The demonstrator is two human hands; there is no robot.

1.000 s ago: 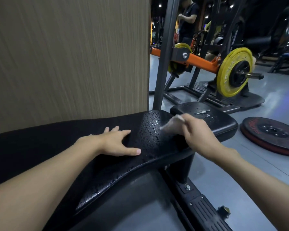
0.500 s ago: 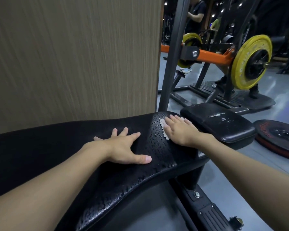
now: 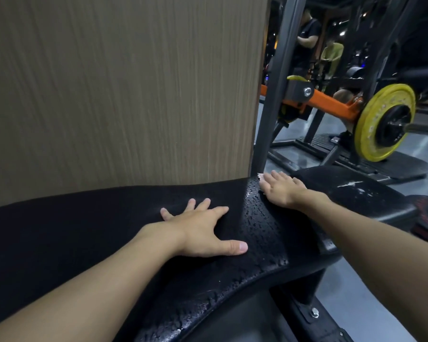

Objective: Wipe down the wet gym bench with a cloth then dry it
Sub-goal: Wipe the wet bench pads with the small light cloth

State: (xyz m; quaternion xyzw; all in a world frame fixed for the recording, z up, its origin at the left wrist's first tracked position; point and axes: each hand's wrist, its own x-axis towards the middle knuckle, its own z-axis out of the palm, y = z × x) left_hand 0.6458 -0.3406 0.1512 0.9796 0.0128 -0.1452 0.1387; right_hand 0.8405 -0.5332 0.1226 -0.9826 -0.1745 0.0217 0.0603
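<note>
Head view, right hand pressing cloth, bench

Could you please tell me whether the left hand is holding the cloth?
No, the left hand lies flat and bare on the bench, while the cloth peeks out under the right hand.

L hand flat on wet black bench pad, frame ctr. R hand flat on white cloth, ctr-right at pad's far edge. Upper right: yellow plate.
</note>
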